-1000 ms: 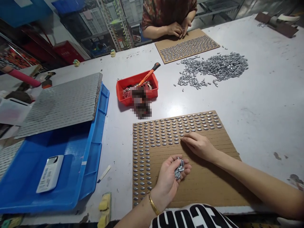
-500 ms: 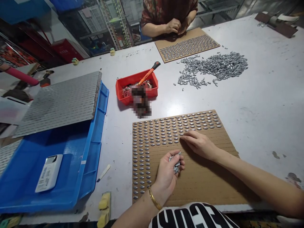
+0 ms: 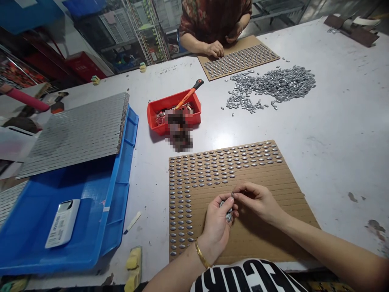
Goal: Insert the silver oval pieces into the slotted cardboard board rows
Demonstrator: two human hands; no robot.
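While the left hand (image 3: pixel 215 223) cups silvery pieces (image 3: pixel 228 217), the right hand (image 3: pixel 258 200) pinches one (above the cardboard (image 3: pixel 258 245)).

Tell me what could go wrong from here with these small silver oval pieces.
1. Spilling: the left hand cups several small silver oval pieces in curled fingers, so some might drop onto the flat brown cardboard sheet.
2. Fumbling: the right hand meets the left at the fingertips, where a piece could slip.
3. Disturbing: the shiny gold bracelet sits close beside the laid rows of silver pieces, so it might nudge some out of line.
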